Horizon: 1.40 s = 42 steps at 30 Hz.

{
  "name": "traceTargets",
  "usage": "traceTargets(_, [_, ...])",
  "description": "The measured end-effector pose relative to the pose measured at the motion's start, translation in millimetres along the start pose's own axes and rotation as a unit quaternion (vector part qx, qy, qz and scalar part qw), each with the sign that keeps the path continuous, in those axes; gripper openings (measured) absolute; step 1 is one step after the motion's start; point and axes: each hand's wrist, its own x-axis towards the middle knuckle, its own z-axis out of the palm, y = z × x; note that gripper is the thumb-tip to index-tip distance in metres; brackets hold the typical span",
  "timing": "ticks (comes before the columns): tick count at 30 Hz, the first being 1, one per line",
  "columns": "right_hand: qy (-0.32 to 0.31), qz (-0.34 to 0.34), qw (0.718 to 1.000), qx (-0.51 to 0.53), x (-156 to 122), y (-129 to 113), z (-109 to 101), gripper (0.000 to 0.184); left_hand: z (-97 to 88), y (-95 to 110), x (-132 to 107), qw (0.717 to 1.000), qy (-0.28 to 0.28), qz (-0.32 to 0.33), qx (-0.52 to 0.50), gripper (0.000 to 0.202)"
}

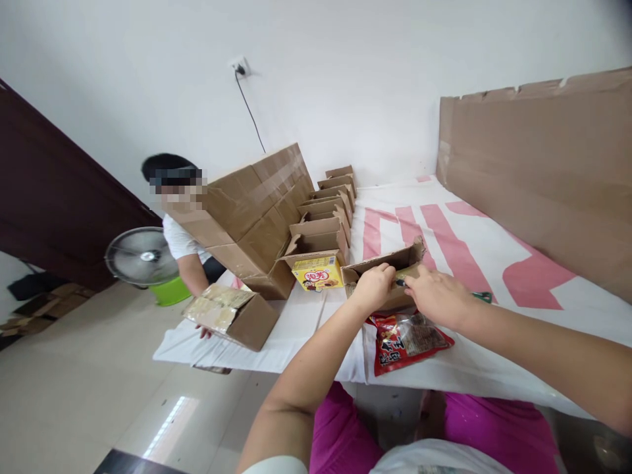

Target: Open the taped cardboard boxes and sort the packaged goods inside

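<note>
A small open cardboard box lies on its side on the white and pink table cover. My left hand grips the box's near edge. My right hand rests against the box opening, fingers curled around a dark thin object at the opening. A red snack packet lies flat on the cover just below both hands. A yellow carton stands to the left of the box.
A row of open cardboard boxes runs toward the wall, beside large stacked cartons. A co-worker at the far left holds a box. Cardboard sheet leans at right. A fan stands on the floor. A green-handled tool lies right.
</note>
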Motion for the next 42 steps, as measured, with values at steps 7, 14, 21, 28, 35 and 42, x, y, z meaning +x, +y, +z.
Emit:
traceTargets(7, [0.004,0.008,1.0,0.008,6.0,-2.2,3.8,0.035,2.8,-4.8,1.2,1.0,0.007,0.006,0.003,0.011])
traceTargets(14, [-0.01,-0.002,0.994,0.104,13.7,17.2,5.4,0.031,-2.5,13.3,-6.2,0.997,0.046,-0.054,0.031,0.013])
traceTargets(21, [0.008,-0.028,0.997,0.066,17.0,20.7,2.2,0.028,28.0,31.0,-37.5,0.966,0.204,-0.023,0.159,0.012])
traceTargets(28, [0.021,-0.023,0.999,-0.013,16.7,12.9,-1.3,0.031,46.0,3.3,-37.6,0.951,0.267,0.051,0.146,0.014])
traceTargets(35, [-0.026,-0.027,0.999,0.003,34.7,19.5,-10.3,0.033,44.1,4.5,-37.4,0.967,0.218,0.035,0.128,0.023])
traceTargets(42, [-0.046,-0.057,0.997,0.004,53.7,21.8,-14.1,0.032,43.0,4.5,-38.6,0.98,0.167,0.018,0.107,0.026])
